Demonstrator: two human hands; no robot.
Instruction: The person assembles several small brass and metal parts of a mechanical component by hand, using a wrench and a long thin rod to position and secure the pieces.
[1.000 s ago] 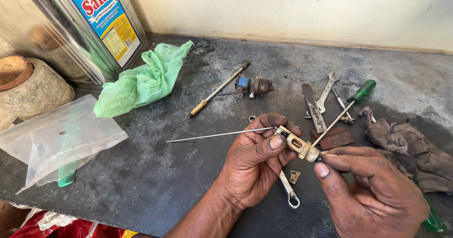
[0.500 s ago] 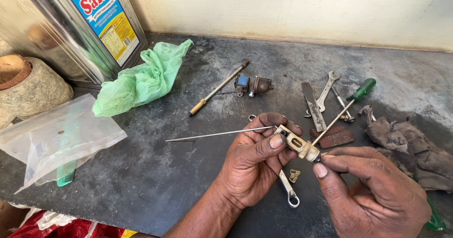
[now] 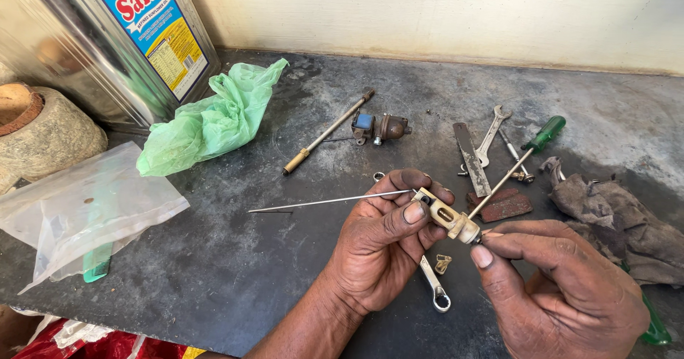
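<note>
My left hand (image 3: 381, 248) pinches a small brass fitting (image 3: 443, 215) between thumb and fingers. A long thin metal needle (image 3: 328, 201) sticks out of the fitting to the left, above the dark slab. The fingertips of my right hand (image 3: 563, 288) grip the fitting's right end. Just behind the fitting a green-handled screwdriver (image 3: 524, 154) lies on the slab. A small ring spanner (image 3: 433, 286) and a little brass clip (image 3: 443, 263) lie under my hands.
On the dark stone slab (image 3: 235, 259) lie a brass-tipped rod (image 3: 326, 132), a small valve with a blue part (image 3: 380, 127), a flat file (image 3: 471, 157), an open spanner (image 3: 491, 134) and a dirty rag (image 3: 616, 213). Left: green plastic bag (image 3: 214, 120), clear bag (image 3: 85, 209), oil tin (image 3: 121, 38).
</note>
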